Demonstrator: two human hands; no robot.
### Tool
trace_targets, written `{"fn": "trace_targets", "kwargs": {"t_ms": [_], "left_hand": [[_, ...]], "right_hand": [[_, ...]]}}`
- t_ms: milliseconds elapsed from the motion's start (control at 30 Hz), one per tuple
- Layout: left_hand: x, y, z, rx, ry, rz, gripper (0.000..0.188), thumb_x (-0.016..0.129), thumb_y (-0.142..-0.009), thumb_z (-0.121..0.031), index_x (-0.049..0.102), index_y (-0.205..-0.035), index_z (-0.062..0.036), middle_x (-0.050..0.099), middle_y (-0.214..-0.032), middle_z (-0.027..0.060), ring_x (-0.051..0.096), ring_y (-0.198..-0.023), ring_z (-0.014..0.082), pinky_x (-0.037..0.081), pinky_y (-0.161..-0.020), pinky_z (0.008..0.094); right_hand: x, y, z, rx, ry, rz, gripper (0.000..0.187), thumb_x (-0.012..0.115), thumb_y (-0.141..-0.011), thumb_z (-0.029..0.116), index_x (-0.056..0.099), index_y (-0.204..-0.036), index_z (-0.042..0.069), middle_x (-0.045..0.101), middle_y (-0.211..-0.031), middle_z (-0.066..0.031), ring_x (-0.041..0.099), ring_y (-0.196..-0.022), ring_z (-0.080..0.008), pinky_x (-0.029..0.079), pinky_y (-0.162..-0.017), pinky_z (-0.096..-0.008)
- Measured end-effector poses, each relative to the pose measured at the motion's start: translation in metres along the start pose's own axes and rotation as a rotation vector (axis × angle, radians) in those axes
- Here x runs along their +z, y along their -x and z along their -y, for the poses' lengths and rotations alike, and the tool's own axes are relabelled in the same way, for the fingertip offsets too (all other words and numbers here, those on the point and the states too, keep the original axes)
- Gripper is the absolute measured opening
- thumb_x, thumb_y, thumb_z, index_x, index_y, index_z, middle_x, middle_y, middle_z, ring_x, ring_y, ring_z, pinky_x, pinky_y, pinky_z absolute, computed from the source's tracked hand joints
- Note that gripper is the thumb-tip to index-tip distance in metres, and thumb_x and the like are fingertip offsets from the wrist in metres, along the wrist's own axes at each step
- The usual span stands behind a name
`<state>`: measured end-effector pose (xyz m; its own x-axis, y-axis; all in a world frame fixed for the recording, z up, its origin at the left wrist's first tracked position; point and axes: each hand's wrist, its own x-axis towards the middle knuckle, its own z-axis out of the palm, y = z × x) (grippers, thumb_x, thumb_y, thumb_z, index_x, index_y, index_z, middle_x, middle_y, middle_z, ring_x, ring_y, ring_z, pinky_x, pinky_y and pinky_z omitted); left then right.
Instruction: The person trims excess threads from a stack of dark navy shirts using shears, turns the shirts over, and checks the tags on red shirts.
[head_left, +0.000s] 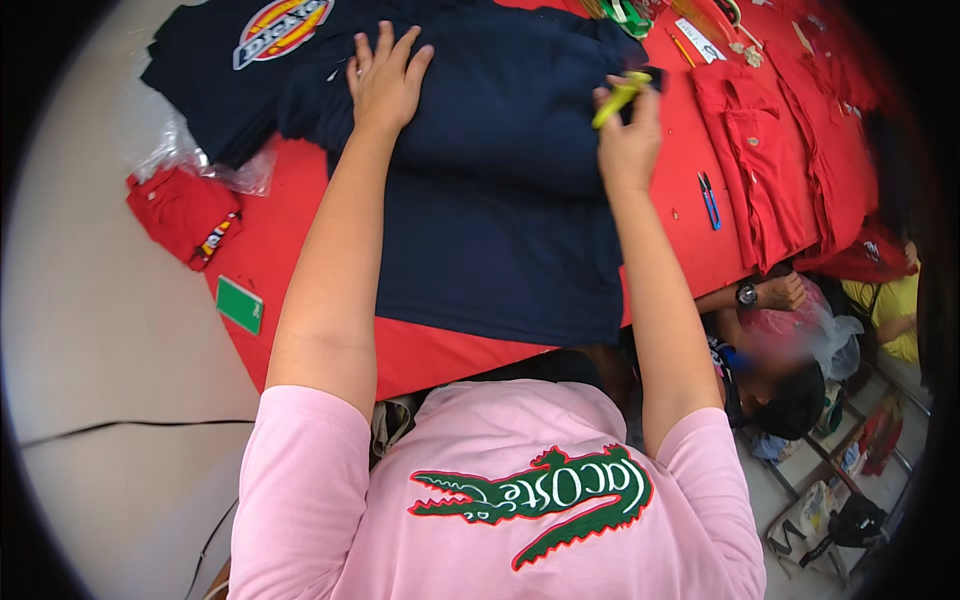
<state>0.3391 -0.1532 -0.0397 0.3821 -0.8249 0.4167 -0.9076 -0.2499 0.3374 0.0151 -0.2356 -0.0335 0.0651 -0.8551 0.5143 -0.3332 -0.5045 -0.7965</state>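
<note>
A navy T-shirt point(490, 245) with a round printed emblem lies spread over the red-covered table, its near edge toward me. My left hand point(388, 85) rests flat on the shirt's far left part, fingers apart. Near the shirt's far right edge, my right hand point(632, 140) is closed around a small yellow tool point(622, 98). Motion blurs the tool, so its exact kind cannot be made out. To the right of that hand, blue thread snips point(709, 201) lie on the red cloth.
Red garments point(755, 160) lie along the table's right side. On the left are a folded red garment point(185, 215), clear plastic wrapping point(160, 130) and a green-and-white card or packet point(239, 305). A pencil point(684, 52) lies far right. Another person point(790, 395) sits low at the right.
</note>
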Motion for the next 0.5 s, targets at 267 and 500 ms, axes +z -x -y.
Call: {"fn": "trace_targets", "kwargs": {"t_ms": [267, 500], "left_hand": [[0.006, 0.000, 0.013, 0.009, -0.041, -0.022, 0.056, 0.052, -0.107, -0.056, 0.055, -0.157, -0.0297, 0.030, -0.174, 0.0142, 0.014, -0.163, 0.0408, 0.012, -0.130, 0.0521], [-0.149, 0.093, 0.041, -0.374, 0.873, 0.206, 0.041, 0.060, -0.108, -0.027, 0.067, -0.139, -0.0007, 0.073, -0.132, 0.0103, 0.065, -0.129, 0.0198, 0.050, -0.107, 0.0346]], "right_hand": [[0.003, 0.001, -0.015, 0.007, 0.184, 0.189, 0.055, 0.078, -0.090, 0.020, 0.058, -0.137, 0.000, 0.068, -0.132, -0.0226, 0.062, -0.124, -0.0421, 0.048, -0.108, -0.0462], [-0.124, 0.046, 0.025, 0.231, -0.196, 0.228, 0.049, 0.061, -0.103, -0.001, 0.049, -0.150, -0.010, 0.060, -0.148, -0.0211, 0.059, -0.136, -0.0272, 0.048, -0.116, -0.0399]]}}
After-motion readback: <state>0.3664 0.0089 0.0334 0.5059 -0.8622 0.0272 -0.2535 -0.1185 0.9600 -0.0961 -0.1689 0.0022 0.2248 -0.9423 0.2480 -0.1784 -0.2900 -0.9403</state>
